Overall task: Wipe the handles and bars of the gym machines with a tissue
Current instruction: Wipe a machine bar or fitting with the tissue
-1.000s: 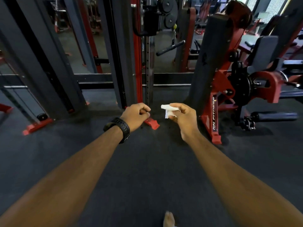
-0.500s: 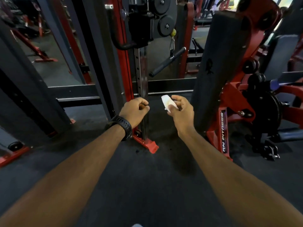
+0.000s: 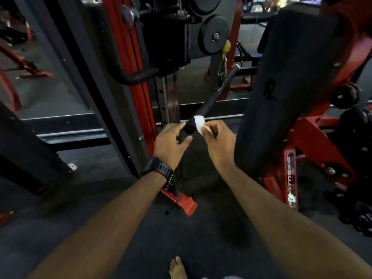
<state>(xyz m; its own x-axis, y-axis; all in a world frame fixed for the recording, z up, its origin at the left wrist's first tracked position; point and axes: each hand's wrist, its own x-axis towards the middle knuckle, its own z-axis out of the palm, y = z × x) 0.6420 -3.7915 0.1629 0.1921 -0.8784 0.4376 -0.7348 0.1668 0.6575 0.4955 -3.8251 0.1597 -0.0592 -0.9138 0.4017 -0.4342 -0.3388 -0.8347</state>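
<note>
Tissue (image 3: pixel 198 123), white and folded, is pinched in the right hand (image 3: pixel 219 141) and lies against the near end of a black bar (image 3: pixel 213 97) hanging from a chain (image 3: pixel 223 67). The bar's long axis slants from that low near end up and away to the right. The left hand (image 3: pixel 171 143) cups loosely about the bar's tip, fingers parted, apparently gripping nothing, though the view is blurred.

Bar (image 3: pixel 209 101) hangs btwn red upright (image 3: pixel 141 101) & black shroud (image 3: pixel 285 87); open floor below.
</note>
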